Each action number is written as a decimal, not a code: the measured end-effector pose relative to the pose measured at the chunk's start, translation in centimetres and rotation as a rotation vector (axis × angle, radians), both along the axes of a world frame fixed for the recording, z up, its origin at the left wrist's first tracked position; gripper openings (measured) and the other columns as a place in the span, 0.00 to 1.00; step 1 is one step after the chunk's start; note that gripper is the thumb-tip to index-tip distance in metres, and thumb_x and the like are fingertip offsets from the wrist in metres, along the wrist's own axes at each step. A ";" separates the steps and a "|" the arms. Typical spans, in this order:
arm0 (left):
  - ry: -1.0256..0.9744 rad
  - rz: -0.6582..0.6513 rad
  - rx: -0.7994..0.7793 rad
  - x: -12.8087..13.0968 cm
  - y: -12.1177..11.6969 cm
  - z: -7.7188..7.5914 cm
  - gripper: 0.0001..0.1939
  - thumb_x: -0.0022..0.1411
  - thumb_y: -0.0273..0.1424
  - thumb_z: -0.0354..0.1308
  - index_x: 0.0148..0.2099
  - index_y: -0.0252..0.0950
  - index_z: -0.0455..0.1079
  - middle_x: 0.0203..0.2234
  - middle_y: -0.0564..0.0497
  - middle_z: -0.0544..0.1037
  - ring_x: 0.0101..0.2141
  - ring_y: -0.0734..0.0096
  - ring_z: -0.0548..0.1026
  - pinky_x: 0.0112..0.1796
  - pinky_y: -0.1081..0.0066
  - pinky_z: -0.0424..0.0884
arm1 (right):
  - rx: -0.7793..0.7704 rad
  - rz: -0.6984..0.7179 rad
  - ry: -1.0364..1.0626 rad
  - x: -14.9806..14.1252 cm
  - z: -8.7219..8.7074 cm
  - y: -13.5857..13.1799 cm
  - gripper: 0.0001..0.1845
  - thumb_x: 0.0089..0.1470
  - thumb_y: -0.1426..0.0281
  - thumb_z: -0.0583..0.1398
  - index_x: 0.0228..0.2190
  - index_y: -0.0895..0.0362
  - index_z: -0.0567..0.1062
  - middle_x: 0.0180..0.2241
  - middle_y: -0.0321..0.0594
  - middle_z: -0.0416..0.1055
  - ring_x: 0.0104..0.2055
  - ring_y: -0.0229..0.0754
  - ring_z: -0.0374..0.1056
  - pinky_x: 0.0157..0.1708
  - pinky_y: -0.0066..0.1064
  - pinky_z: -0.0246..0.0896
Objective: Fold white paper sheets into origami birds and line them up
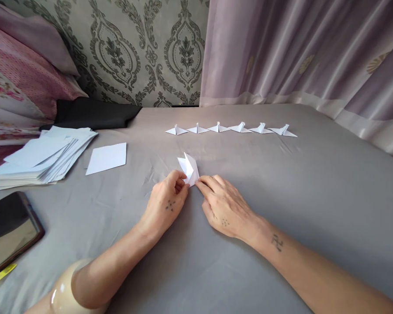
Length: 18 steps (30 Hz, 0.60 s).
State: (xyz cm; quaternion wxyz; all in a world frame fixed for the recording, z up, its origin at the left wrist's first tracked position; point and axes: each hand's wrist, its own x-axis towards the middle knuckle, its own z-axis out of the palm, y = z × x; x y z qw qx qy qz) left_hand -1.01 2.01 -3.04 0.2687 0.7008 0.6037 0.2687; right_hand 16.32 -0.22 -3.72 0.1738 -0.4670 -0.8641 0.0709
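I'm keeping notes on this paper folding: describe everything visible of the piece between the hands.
The folded paper is plain white, thin-looking and sharply creased, its layers spreading into pointed flaps at the far end. It rests on the grey cloth; the left hand pinches its near left side, the right hand touches its near right edge.
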 end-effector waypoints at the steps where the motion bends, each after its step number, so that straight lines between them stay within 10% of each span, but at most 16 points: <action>1: -0.003 -0.004 -0.003 0.0 0.0 0.0 0.07 0.61 0.29 0.52 0.42 0.40 0.66 0.29 0.54 0.77 0.30 0.69 0.75 0.33 0.71 0.68 | -0.004 -0.002 0.006 0.0 0.0 0.0 0.21 0.54 0.79 0.50 0.49 0.61 0.69 0.48 0.47 0.68 0.46 0.48 0.61 0.46 0.43 0.63; 18: -0.034 -0.010 -0.031 -0.5 -0.1 0.4 0.07 0.58 0.29 0.53 0.41 0.39 0.66 0.29 0.53 0.78 0.31 0.68 0.76 0.34 0.70 0.68 | -0.046 -0.018 -0.001 -0.1 0.3 -0.2 0.23 0.55 0.77 0.51 0.52 0.56 0.69 0.47 0.45 0.67 0.46 0.48 0.60 0.46 0.43 0.61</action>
